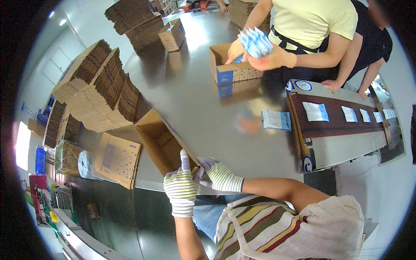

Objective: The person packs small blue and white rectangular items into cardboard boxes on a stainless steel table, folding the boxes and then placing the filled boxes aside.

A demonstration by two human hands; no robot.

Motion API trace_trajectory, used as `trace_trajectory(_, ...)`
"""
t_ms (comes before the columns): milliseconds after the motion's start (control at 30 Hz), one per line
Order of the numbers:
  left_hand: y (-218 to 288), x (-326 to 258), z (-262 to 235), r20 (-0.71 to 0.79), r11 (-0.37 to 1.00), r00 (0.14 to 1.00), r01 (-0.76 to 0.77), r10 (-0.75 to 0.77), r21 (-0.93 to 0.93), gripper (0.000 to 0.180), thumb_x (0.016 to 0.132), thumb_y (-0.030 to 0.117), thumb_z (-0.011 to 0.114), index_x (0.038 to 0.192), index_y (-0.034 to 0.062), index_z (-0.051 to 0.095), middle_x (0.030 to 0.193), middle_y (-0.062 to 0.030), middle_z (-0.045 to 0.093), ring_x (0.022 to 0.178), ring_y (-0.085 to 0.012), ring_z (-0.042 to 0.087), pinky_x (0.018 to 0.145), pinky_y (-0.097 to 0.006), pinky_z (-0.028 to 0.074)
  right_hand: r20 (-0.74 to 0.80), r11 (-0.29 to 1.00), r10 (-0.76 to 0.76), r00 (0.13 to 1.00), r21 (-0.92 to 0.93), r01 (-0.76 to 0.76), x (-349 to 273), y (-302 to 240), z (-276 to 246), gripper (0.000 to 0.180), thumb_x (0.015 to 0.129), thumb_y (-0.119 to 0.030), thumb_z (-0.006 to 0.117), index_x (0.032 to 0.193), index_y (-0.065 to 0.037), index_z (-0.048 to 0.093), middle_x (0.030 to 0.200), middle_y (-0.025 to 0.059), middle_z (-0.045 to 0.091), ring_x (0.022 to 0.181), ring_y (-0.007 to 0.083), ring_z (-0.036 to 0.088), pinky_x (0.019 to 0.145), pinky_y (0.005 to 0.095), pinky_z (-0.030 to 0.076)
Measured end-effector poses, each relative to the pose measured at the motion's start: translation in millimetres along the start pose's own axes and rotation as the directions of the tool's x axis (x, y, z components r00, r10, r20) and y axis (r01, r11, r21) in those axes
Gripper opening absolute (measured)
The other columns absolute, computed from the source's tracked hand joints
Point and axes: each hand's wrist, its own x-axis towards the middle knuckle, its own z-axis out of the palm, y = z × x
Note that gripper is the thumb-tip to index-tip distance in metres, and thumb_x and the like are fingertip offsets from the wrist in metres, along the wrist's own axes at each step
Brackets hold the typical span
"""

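An open-topped cardboard box (151, 130) stands at the front edge of the metal table, and nothing shows inside it. Both my hands wear striped work gloves. My left hand (182, 186) is closed over the box's near wall, its index finger pointing up along the inside. Against the near right corner, from outside, my right hand (220, 174) grips the same box; some of its fingers are hidden. Left of the box lie flattened cardboard cartons (117, 160) with blue print, overhanging the table edge.
Tall stacks of folded cartons (99, 86) rise at left. Across the table, a person's gloveless hand (271, 56) holds blue-and-white packets above another box (236, 76). At right, a conveyor (342, 115) carries several packets; one packet (276, 120) lies at its end. Another small box (171, 37) stands farther back.
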Motion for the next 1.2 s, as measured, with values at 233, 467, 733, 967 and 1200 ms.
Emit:
trace_trajectory(233, -1, 1, 3, -0.019, 1.0, 1.0, -0.019, 0.019, -0.006, 0.075, 0.072, 0.037, 0.068, 0.132, 0.0004, 0.04, 0.067, -0.0086, 0.062, 0.054, -0.0237, 0.058, 0.058, -0.035, 0.044, 0.027, 0.999, 0.008, 1.0, 0.03, -0.009, 2, -1, -2, 0.078, 0.075, -0.033, 0.062, 0.135, 0.002, 0.027, 0.129, 0.0259, 0.041, 0.117, 0.0407, 0.042, 0.103, 0.0456, 0.032)
trace_trajectory(467, -1, 2, 0, -0.032, 0.999, 0.999, -0.037, 0.038, 0.034, 0.077, 0.072, 0.037, 0.069, 0.133, 0.0008, 0.038, 0.066, -0.0085, 0.061, 0.053, -0.0244, 0.057, 0.054, -0.035, 0.043, -0.003, 0.999, -0.003, 1.0, 0.036, 0.003, 1, 0, -1, 0.077, 0.076, -0.032, 0.061, 0.136, 0.003, 0.026, 0.13, 0.0253, 0.04, 0.119, 0.041, 0.039, 0.104, 0.0453, 0.03)
trace_trajectory(733, 0, 1, 4, -0.031, 1.0, 0.999, -0.023, 0.023, 0.017, 0.081, 0.07, 0.038, 0.07, 0.135, 0.0024, 0.037, 0.064, -0.0095, 0.061, 0.054, -0.0257, 0.057, 0.057, -0.036, 0.044, 0.005, 1.0, 0.0, 1.0, -0.017, 0.0, -3, 4, 3, 0.078, 0.077, -0.034, 0.06, 0.135, 0.004, 0.026, 0.129, 0.0254, 0.042, 0.117, 0.0404, 0.042, 0.103, 0.0447, 0.032)
trace_trajectory(967, 3, 1, 2, 0.003, 1.0, 1.0, -0.013, 0.013, 0.019, 0.08, 0.07, 0.036, 0.07, 0.133, 0.0001, 0.039, 0.068, -0.0089, 0.062, 0.055, -0.0246, 0.058, 0.059, -0.035, 0.045, -0.052, 0.999, -0.033, 0.998, 0.008, 0.033, -3, 5, 5, 0.077, 0.076, -0.032, 0.062, 0.135, 0.003, 0.028, 0.124, 0.0263, 0.045, 0.114, 0.0404, 0.044, 0.101, 0.0459, 0.033)
trace_trajectory(1200, 2, 0, -2, -0.047, 0.997, 0.998, -0.033, 0.036, 0.07, 0.077, 0.071, 0.038, 0.069, 0.131, -0.0011, 0.041, 0.06, -0.009, 0.061, 0.053, -0.0261, 0.058, 0.059, -0.035, 0.045, -0.041, 0.999, -0.024, 0.999, 0.02, 0.025, -3, -1, 3, 0.074, 0.076, -0.031, 0.062, 0.134, 0.003, 0.029, 0.125, 0.0253, 0.045, 0.115, 0.0398, 0.044, 0.102, 0.0451, 0.033)
